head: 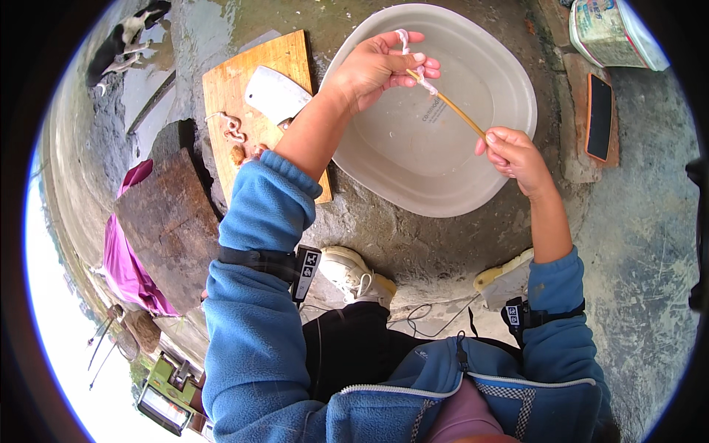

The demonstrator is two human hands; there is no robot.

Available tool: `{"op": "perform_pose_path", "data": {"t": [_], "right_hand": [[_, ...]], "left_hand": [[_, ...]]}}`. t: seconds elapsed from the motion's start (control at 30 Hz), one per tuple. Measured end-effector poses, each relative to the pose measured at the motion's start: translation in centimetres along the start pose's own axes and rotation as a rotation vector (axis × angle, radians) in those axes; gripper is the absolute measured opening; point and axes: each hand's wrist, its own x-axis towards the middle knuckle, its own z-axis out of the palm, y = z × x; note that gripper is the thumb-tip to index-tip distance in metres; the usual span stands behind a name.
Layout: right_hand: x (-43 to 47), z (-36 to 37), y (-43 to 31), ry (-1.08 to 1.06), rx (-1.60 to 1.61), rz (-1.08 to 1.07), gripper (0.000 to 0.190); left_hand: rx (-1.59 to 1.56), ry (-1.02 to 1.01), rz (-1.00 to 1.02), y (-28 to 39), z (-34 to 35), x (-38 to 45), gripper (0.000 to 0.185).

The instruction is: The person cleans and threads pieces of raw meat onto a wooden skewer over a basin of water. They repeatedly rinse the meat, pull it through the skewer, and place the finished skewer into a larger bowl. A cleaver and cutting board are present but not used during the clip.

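Observation:
Over a large grey plastic basin point(432, 183), my left hand point(374, 69) grips a pale, slippery strip that looks like animal gut point(425, 84). One part of the strip hangs over the fingers and another wraps around the upper end of a bamboo chopstick point(460, 114). My right hand point(512, 156) is closed on the chopstick's lower end, near the basin's right rim. Left of the basin lies a wooden cutting board point(282, 50) with a cleaver point(277, 93) on it, its handle hidden behind my left forearm. Another curled gut strip point(234, 128) and a small brownish lump point(237, 155) rest on the board.
A smartphone point(599, 117) lies on a brick to the right, below a white bucket point(609, 33). A black-and-white animal point(119, 47) is at the upper left. A stone slab point(166, 221) with purple sheeting point(133, 266) stands left. A thin cable point(415, 324) runs between my shoes.

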Motion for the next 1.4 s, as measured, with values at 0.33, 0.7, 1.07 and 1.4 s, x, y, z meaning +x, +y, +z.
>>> {"op": "perform_pose_path", "data": {"t": [0.33, 0.7, 1.07, 1.4], "right_hand": [[0.9, 1.4, 0.4, 0.021, 0.072, -0.167, 0.028], [1.8, 3.5, 1.6, 0.246, 0.054, -0.220, 0.023], [3.4, 3.7, -0.8, 0.561, 0.153, -0.239, 0.025], [7.0, 2.3, 1.2, 0.556, -0.747, -0.175, 0.020]], "left_hand": [[0.181, 0.145, -0.131, -2.1, 3.7, 0.6, 0.020], [0.658, 0.241, 0.083, -6.4, 3.1, 2.0, 0.017], [1.062, 0.273, 0.042, -8.4, 1.6, 0.9, 0.023], [1.267, 0.393, 0.051, -7.9, -0.1, 0.5, 0.020]]}}
